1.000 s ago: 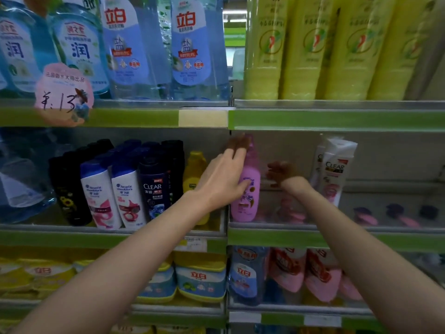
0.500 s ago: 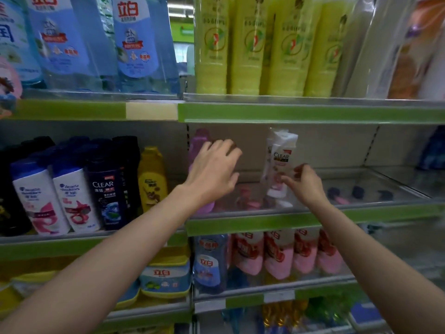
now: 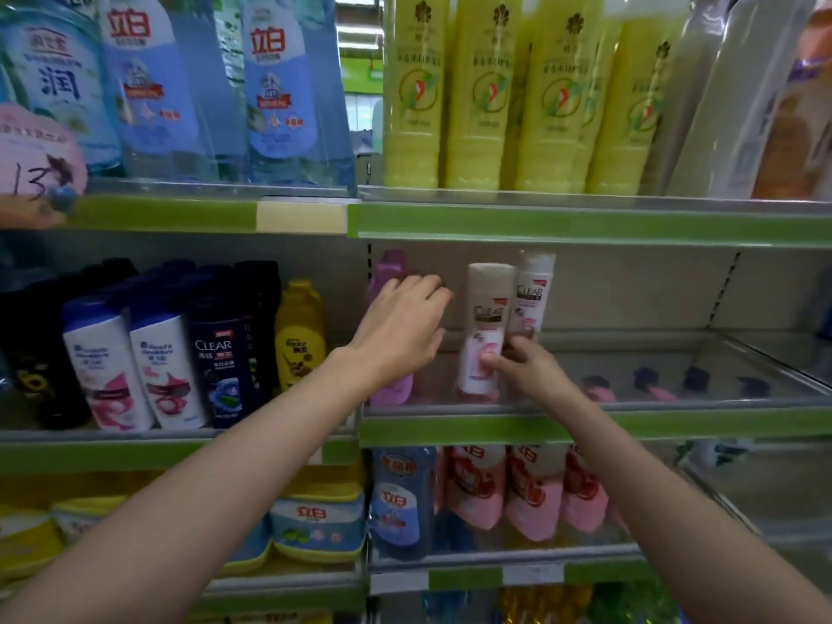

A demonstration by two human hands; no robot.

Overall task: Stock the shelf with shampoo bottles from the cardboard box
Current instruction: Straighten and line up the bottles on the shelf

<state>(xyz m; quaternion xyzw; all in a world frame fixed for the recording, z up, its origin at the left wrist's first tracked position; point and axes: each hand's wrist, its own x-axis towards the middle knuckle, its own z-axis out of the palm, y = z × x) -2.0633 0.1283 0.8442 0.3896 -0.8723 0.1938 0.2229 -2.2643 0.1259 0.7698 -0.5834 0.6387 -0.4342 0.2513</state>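
On the middle shelf [image 3: 585,427] a purple shampoo bottle [image 3: 391,389] stands at the left end, and my left hand [image 3: 400,326] lies over its front with curled fingers near its top. Right of it stand two white Clear shampoo bottles, the nearer one [image 3: 484,326] and one [image 3: 533,295] behind it. My right hand [image 3: 522,367] grips the lower part of the nearer white bottle, thumb on its pink label. The cardboard box is out of view.
Left bay holds Head & Shoulders, dark Clear and yellow bottles [image 3: 299,335]. The right part of the middle shelf [image 3: 675,385] is bare and shiny. Tall yellow-green bottles [image 3: 486,92] stand above, pink refill pouches [image 3: 531,488] hang below.
My right hand has taken hold of a white Clear bottle and stood it in front of the other one. My left hand stays on the purple bottle. The view shifted right.
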